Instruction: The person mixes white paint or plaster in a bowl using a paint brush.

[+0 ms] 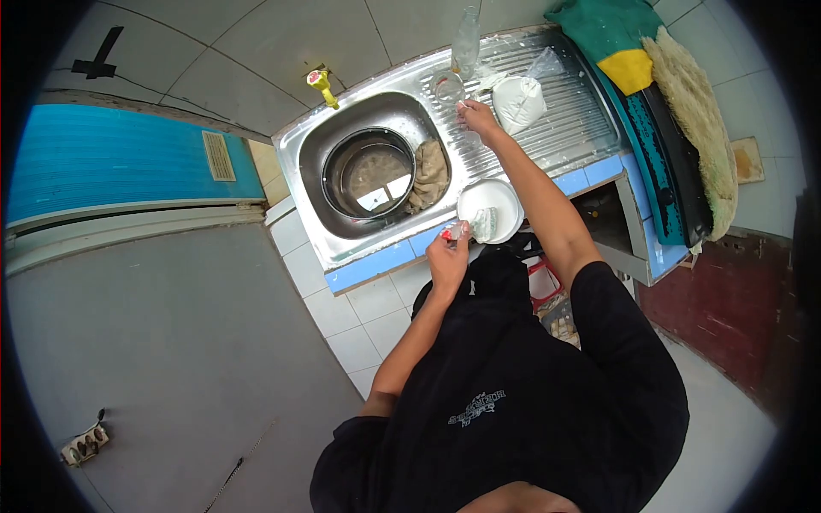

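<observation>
Your sink [581, 120]: dull brushed steel, ribbed drainboard. Basin [338, 154] inside: dark, worn metal. Rag [430, 171]: coarse cloth. Bowl [506, 195]: glossy white. Bottle [466, 38]: clear plastic. Table edge [376, 263]: glazed blue tile. Small container [460, 229] in your left hand [448, 256]: clear plastic, red cap.

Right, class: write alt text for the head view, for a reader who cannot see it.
Seen from above, a person in a black top stands at a steel sink, left hand gripping a small red-tipped item beside a white bowl, right hand stretched onto the drainboard near a glass and a white bag. A pot sits in the sink.
</observation>
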The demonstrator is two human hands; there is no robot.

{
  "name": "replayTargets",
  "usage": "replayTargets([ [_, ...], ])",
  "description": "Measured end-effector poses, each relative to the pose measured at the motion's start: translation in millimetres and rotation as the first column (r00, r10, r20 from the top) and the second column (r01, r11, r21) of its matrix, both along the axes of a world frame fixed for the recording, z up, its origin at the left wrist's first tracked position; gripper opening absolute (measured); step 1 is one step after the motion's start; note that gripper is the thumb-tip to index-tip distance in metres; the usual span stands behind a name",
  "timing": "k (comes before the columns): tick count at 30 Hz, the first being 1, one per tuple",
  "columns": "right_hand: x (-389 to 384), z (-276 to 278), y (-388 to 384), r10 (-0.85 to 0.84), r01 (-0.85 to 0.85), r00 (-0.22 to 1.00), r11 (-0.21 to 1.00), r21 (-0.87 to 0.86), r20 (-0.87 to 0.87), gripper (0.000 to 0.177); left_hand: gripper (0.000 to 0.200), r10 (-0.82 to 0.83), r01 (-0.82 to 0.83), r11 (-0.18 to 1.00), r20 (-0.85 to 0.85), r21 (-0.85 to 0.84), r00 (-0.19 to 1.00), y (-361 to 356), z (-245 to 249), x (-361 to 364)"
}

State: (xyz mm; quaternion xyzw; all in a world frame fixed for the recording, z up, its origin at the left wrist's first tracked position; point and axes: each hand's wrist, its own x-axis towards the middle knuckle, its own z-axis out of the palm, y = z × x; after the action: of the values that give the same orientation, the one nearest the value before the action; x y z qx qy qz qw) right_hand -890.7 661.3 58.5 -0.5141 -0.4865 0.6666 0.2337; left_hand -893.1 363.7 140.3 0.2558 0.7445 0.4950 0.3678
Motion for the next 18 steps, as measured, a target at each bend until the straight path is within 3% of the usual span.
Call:
replayTargets([
  [2, -5.0, -12.2, 4.4, -0.019, 0.019, 1.0, 0.999, -0.047, -0.006, 0.037, 0.031, -0.024, 0.024, 0.999, 0.0, -0.045, 1.0, -1.1, 0.6, -1.5],
  [4, -6.5, -18.0, 4.6, -0.061, 0.061, 0.998, 0.994, -0.091, 0.001, 0.025, 0.029, -0.001, 0.0, 1.0, 0.011, 0.022, 1.0, -1.6, -0.6, 1.7],
  [8, 0.5, -25.4, 7.2, -0.059, 0.05, 0.997, 0.983, -0.179, -0.041, 0.025, 0.029, 0.025, -0.028, 0.998, 0.044, 0.063, 0.999, 0.2, -4.5, 2.1],
  [11, 5.5, -30.3, 9.7, 0.0, -0.017, 0.997, 0.978, -0.21, -0.078, 0.035, 0.029, 0.001, -0.002, 1.0, 0.037, 0.024, 0.999, 1.6, -3.2, 1.2],
  [14, 8.8, -19.1, 6.7, -0.01, 0.008, 1.0, 0.983, -0.182, -0.007, 0.037, 0.03, -0.035, 0.039, 0.998, -0.074, 0.056, 0.997, 8.3, -1.5, -0.1],
  [16, 13.5, -14.6, 3.1, 0.042, -0.035, 0.992, 0.998, -0.057, 0.122, 0.043, 0.027, -0.093, 0.095, 0.995, -0.141, 0.007, 0.986, 12.0, 9.5, -2.1],
  [18, 22.4, -11.7, -1.0, 0.039, -0.035, 0.992, 0.999, -0.036, 0.123, 0.048, 0.026, -0.103, 0.117, 0.992, -0.226, 0.047, 0.969, 14.3, 7.0, -1.9],
])
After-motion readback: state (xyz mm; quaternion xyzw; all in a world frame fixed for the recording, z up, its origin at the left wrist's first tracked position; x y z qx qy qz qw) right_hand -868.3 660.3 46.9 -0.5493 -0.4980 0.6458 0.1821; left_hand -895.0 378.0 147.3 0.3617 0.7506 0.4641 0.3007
